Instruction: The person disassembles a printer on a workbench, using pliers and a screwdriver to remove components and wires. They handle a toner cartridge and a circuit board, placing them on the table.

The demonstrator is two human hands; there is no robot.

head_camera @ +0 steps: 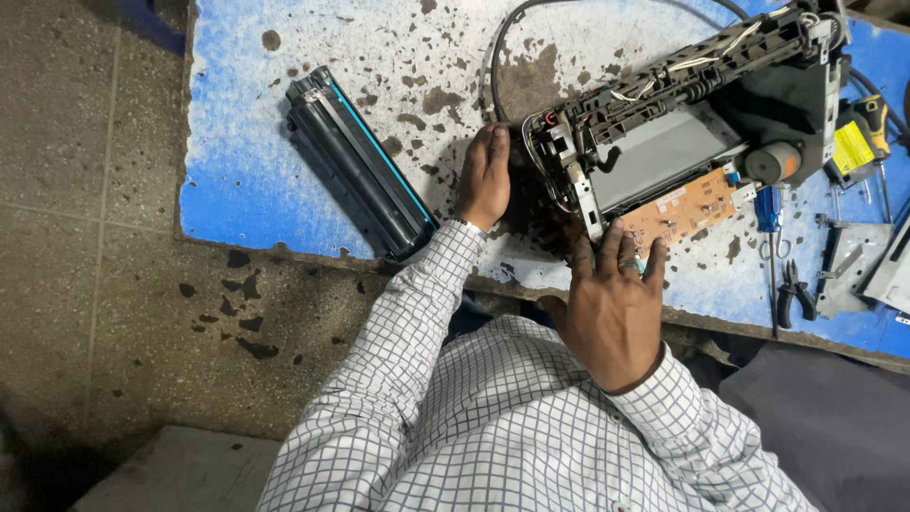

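Both hands steady stripped black printer chassis [673, 133], centre-right: left hand [485, 177] flat on end, right hand [614, 308] spread over orange circuit board [681, 208]; neither grips.

Black toner cartridge [358, 163] left on table [237, 190]; blue-handled screwdriver [769, 220], pliers [792, 292] right.

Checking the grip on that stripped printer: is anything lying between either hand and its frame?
Nothing visible. The left hand rests directly against the end of the opened printer, and the right hand presses on its near edge by the orange circuit board. The toner cartridge lies apart, further left.
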